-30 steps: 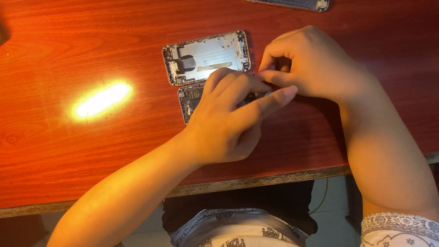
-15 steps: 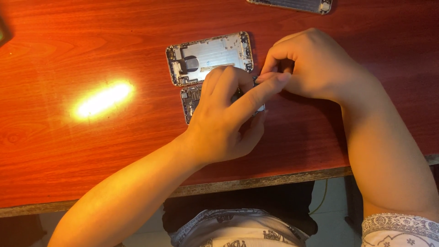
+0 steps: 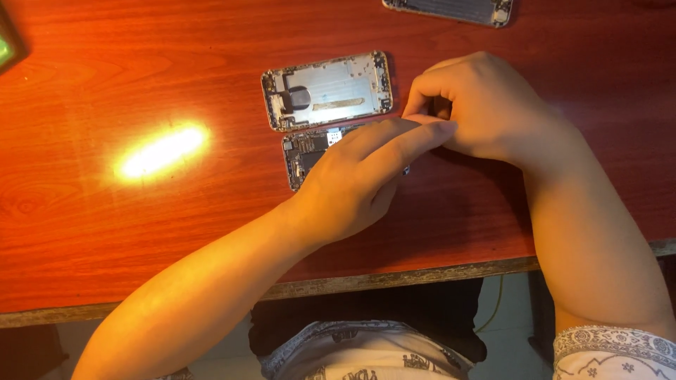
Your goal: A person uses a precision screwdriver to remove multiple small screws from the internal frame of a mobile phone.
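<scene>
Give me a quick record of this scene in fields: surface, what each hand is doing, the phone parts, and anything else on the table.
surface: red-brown wooden table, bright glare patch
left hand: lies over the circuit board, fingers reaching toward the right hand
right hand: curled, fingertips meeting the left hand's at the board's far end; any held part is hidden
phone shell: open, inside up, just beyond the board
second phone part: at the top edge, apart from the hands
green object: at the left edge, mostly cut off
</scene>
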